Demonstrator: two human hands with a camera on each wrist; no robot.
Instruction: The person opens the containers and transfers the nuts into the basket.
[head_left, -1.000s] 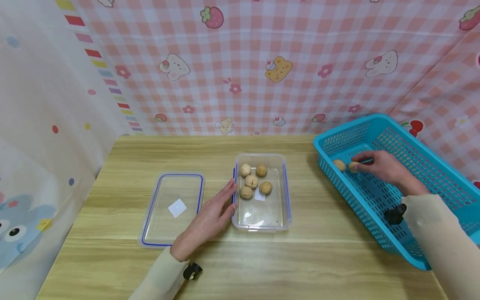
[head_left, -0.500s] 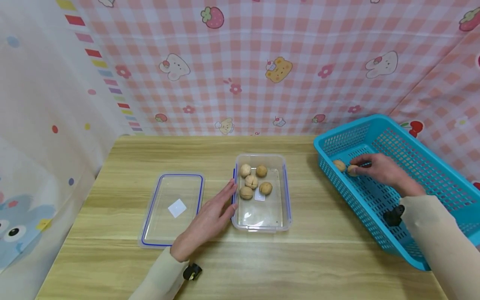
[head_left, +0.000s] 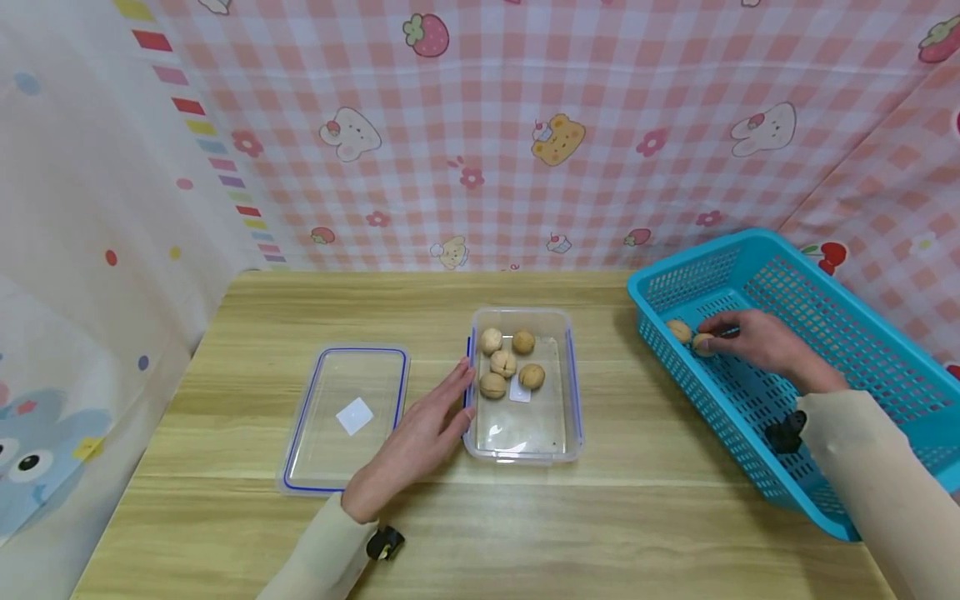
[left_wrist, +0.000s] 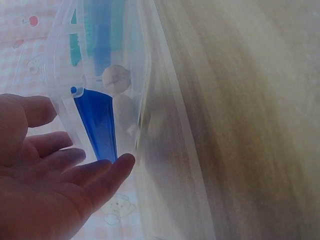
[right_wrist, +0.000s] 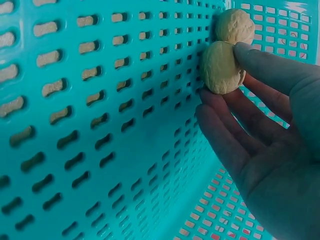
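Note:
My right hand (head_left: 761, 337) is inside the blue basket (head_left: 802, 504), with a walnut (right_wrist: 220, 67) between its thumb and fingers. A second walnut (head_left: 678, 331) lies just beyond, against the basket's wall, and looks to touch the first in the right wrist view. Against the left side of a clear plastic container (head_left: 525, 437) rests my left hand (head_left: 420, 425), fingers extended by the blue side clip (left_wrist: 97, 122). Several walnuts (head_left: 503, 363) sit in the back half of that container.
A clear lid (head_left: 356, 458) with a blue seal lies on the wooden table (head_left: 615, 533), left of the container and partly behind my left hand. The basket stands at the table's right side. A checked cloth (head_left: 480, 208) hangs behind.
My right hand has shifted slightly left and nearer, and the walnut at its fingertips has moved with it toward the basket's wall. The left hand and container stay put.

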